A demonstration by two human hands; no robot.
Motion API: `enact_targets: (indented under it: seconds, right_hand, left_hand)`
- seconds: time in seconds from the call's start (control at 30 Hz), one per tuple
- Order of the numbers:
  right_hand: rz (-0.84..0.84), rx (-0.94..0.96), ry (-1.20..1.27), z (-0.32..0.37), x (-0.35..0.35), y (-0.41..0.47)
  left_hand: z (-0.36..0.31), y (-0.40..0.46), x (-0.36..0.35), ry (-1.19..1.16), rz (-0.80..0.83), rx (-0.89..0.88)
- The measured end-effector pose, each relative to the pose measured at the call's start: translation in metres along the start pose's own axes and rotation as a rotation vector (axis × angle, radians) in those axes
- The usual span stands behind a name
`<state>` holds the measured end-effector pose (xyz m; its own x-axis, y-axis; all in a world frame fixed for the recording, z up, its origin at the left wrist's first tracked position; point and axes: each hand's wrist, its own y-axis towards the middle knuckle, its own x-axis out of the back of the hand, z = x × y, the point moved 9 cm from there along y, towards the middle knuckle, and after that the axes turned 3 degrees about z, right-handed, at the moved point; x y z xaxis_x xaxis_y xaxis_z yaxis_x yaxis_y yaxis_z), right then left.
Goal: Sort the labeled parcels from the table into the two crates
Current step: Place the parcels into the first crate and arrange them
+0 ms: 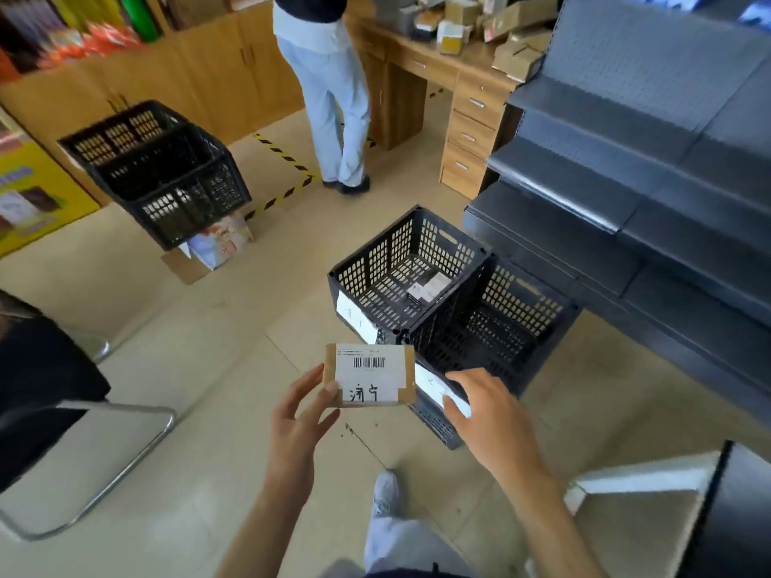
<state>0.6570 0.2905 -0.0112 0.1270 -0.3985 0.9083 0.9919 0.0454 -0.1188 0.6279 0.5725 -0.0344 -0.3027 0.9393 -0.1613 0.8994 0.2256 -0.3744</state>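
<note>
My left hand (pixel 300 415) pinches a small brown cardboard parcel (pixel 369 375) by its left edge; its white label shows a barcode and handwritten characters. My right hand (pixel 486 404) hovers just right of the parcel with relaxed fingers, holding nothing. Beyond the parcel two black slatted crates stand side by side on the floor. The left crate (pixel 375 264) has a white paper tag on its front and holds a small parcel (pixel 427 285). The right crate (pixel 525 323) also carries a white tag, partly hidden by my right hand; I see nothing inside it.
A dark metal shelving unit (pixel 651 194) stands right of the crates. Stacked black crates (pixel 167 181) sit at the left. Another person (pixel 329 98) stands by a wooden desk (pixel 450 77) with boxes. A metal-framed chair (pixel 83 452) is at my left.
</note>
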Motion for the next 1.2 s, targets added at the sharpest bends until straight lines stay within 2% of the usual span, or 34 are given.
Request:
enact_targets:
  seconds: [0.4, 0.7, 0.97, 1.2]
  right_hand:
    - [0.048, -0.156, 0.000, -0.017, -0.002, 0.155]
    - [0.104, -0.372, 0.023, -0.031, -0.028, 0.275]
    - [0.204, -0.518, 0.031, -0.053, -0.061, 0.356]
    - [0.302, -0.624, 0.067, -0.114, -0.125, 0.403]
  left_hand:
    - [-0.047, 0.200, -0.067, 0.119, 0.097, 0.063]
    - [-0.053, 0.377, -0.112, 0.246, 0.224, 0.145]
    - [-0.022, 0.493, -0.153, 0.379, 0.316, 0.242]
    - [0.058, 0.577, -0.200, 0.493, 0.411, 0.284]
